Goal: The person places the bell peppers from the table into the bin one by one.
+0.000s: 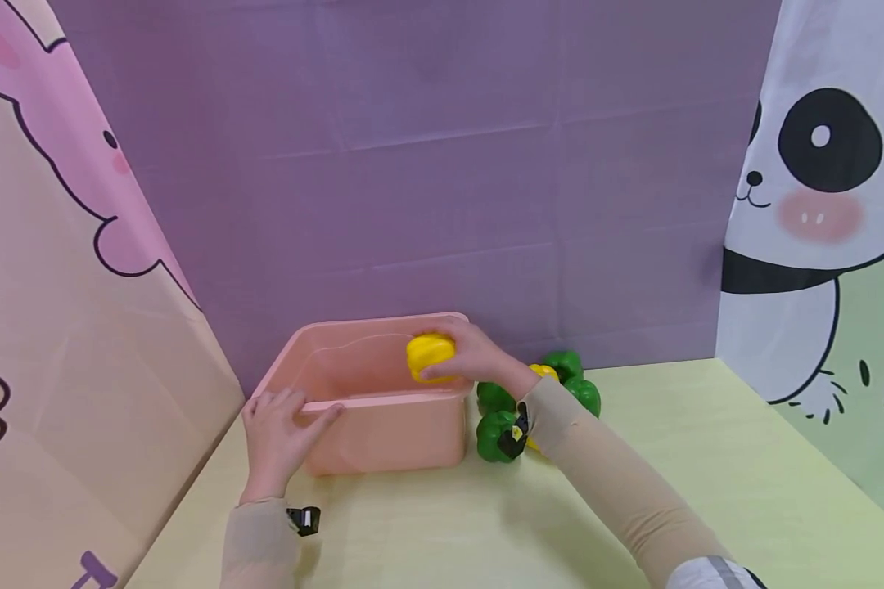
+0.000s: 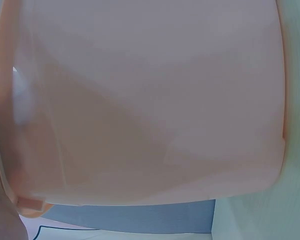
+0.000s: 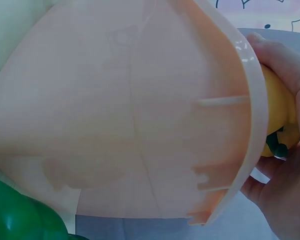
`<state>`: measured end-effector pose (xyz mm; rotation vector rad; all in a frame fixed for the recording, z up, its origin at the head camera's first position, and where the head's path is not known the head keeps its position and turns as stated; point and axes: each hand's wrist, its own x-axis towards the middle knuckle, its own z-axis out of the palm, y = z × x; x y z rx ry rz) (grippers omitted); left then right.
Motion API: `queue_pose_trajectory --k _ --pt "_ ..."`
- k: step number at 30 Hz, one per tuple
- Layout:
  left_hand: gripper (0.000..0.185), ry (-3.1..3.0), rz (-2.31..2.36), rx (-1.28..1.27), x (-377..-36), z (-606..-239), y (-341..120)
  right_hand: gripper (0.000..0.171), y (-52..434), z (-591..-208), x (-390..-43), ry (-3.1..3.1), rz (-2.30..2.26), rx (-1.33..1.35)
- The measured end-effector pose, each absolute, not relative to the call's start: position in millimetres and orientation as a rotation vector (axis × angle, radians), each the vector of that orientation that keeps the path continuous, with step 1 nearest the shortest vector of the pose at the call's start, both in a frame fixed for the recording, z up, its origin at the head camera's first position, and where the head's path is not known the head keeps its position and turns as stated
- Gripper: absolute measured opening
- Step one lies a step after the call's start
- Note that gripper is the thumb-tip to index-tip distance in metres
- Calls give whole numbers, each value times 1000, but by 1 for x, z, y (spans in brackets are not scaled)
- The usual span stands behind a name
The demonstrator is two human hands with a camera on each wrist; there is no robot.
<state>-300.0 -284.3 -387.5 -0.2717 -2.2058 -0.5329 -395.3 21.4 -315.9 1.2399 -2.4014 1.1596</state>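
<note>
A yellow bell pepper [image 1: 430, 356] is held in my right hand [image 1: 473, 353] over the right end of a pink plastic bin [image 1: 390, 433]. Thumb and fingers wrap the pepper from either side. In the right wrist view, the pepper [image 3: 280, 100] with its green stem shows just past the bin's rim [image 3: 257, 100]. My left hand [image 1: 280, 433] grips the rim at the bin's front left corner, its fingers bent over the edge. The left wrist view is mostly filled by the bin's outer wall [image 2: 155, 110].
Right of the bin sit several green peppers [image 1: 495, 438] and yellow peppers [image 1: 543, 371], partly covered by my right forearm. Behind the pale table [image 1: 412, 523] hangs a purple cloth backdrop [image 1: 442, 180]. Cartoon-printed panels [image 1: 803, 327] stand at both sides.
</note>
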Motion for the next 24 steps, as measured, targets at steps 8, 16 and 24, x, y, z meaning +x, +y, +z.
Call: queue_pose_trajectory --k 8,16,24 --pt "40 -2202 -538 -270 -299 -389 -284 57 18 -318 -395 -2438 1137 1227" --pt "39 -2204 -547 -267 -300 -388 -285 58 14 -316 -395 -2461 1120 1223" --pt "40 -2196 -544 -272 -299 -387 -284 57 9 -317 -396 -2461 1140 1259"
